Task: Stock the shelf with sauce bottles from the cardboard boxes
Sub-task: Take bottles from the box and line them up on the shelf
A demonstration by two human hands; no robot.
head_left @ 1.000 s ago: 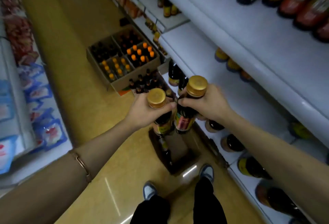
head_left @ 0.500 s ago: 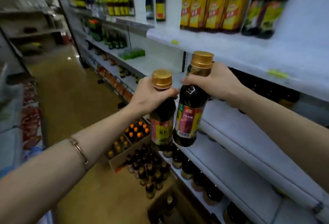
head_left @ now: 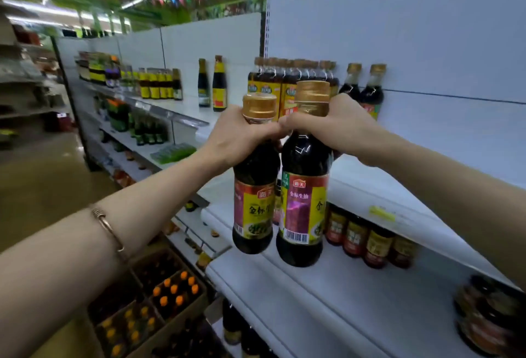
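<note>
While each hand, left hand (head_left: 242, 137) and right hand (head_left: 338, 127), grips a sauce bottle by its neck, the shelf (head_left: 355, 295) at five o'clock is mostly bare and the cardboard boxes (head_left: 159, 309) at seven o'clock hold plenty more.

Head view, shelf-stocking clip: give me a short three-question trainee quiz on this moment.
1. True or false: each hand grips one dark gold-capped sauce bottle by its neck.
2. Which held bottle shows its barcode? A) left-hand bottle B) right-hand bottle
3. Fill in: the bottles in the brown cardboard box on the floor have ____ caps.

Key:
1. True: left hand, right hand.
2. B.
3. Orange.
</note>
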